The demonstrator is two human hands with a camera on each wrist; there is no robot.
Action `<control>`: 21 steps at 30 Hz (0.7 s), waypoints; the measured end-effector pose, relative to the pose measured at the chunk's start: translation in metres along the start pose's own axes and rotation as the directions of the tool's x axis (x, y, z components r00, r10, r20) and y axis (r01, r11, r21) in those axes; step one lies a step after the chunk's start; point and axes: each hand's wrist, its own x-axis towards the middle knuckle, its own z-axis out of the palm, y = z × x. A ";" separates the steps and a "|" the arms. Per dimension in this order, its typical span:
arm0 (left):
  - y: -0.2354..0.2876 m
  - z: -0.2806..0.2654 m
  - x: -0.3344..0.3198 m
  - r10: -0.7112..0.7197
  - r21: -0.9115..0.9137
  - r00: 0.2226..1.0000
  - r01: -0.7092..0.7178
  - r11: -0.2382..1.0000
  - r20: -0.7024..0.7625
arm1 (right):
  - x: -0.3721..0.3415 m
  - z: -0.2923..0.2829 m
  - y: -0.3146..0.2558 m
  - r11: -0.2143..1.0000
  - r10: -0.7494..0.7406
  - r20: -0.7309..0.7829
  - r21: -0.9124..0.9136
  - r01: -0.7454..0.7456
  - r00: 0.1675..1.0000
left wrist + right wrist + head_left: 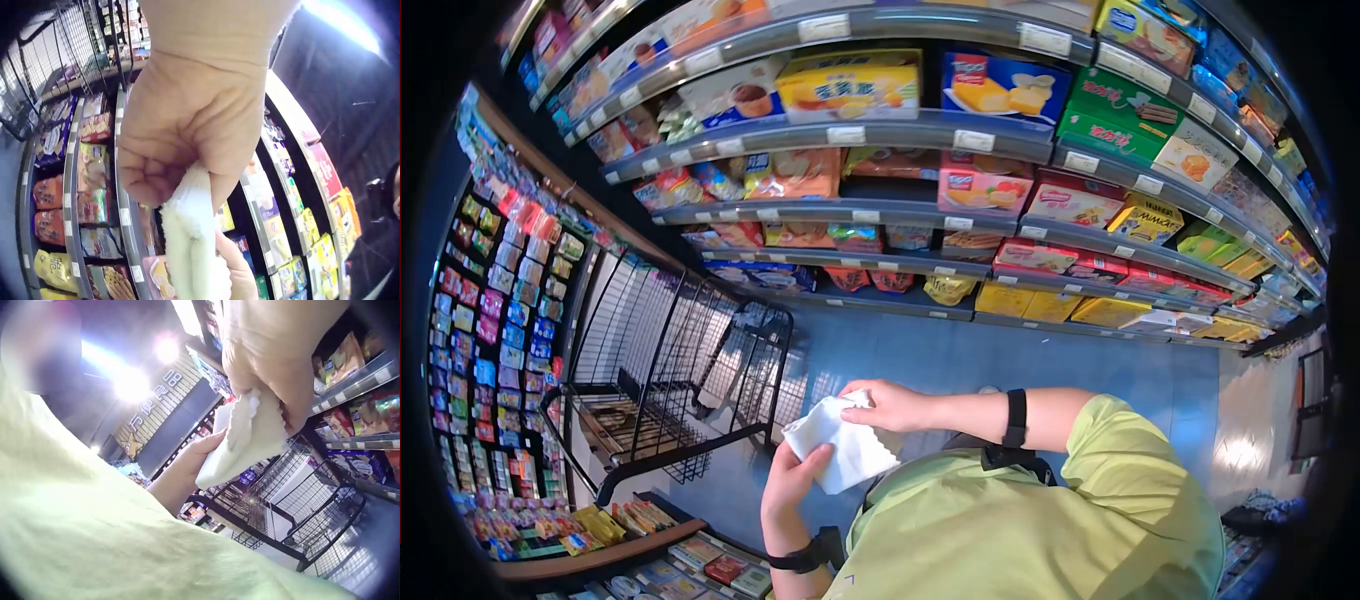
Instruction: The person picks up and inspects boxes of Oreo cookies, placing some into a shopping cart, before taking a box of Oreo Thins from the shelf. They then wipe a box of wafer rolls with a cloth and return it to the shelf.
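Note:
A folded white cloth (840, 445) with a ruffled edge is held between both hands in front of the person's body. The left hand (792, 478) pinches its lower left side, thumb on top. At the upper right corner of the cloth, the right hand (880, 405) grips with thumb and fingers. In the left wrist view the left hand (190, 125) has its fingers curled round the folded cloth (194, 237), seen edge-on. The right wrist view shows the right hand (269, 362) pinching the cloth (244, 440) from above, with the left hand (187, 469) at its other side.
A black wire shopping cart (670, 400) stands to the left. Ahead, store shelves (860, 215) carry boxed and bagged snacks. A rack of hanging small packets (510, 300) is at the far left, and low shelves with goods (725, 570) lie at the bottom left.

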 end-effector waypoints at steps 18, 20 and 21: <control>-0.063 -0.244 -0.110 -0.023 -0.245 0.720 -0.206 0.947 -0.694 | 0.225 0.150 -0.007 0.929 0.133 0.273 -0.368 -0.024 0.953; -0.054 -0.270 -0.103 0.036 -0.219 0.634 -0.319 0.922 -0.772 | 0.276 0.132 -0.001 0.843 0.179 0.227 -0.537 -0.031 0.957; -0.046 -0.287 -0.103 0.070 -0.158 0.577 -0.336 0.928 -0.814 | 0.306 0.154 -0.001 0.845 0.186 0.311 -0.535 0.010 0.932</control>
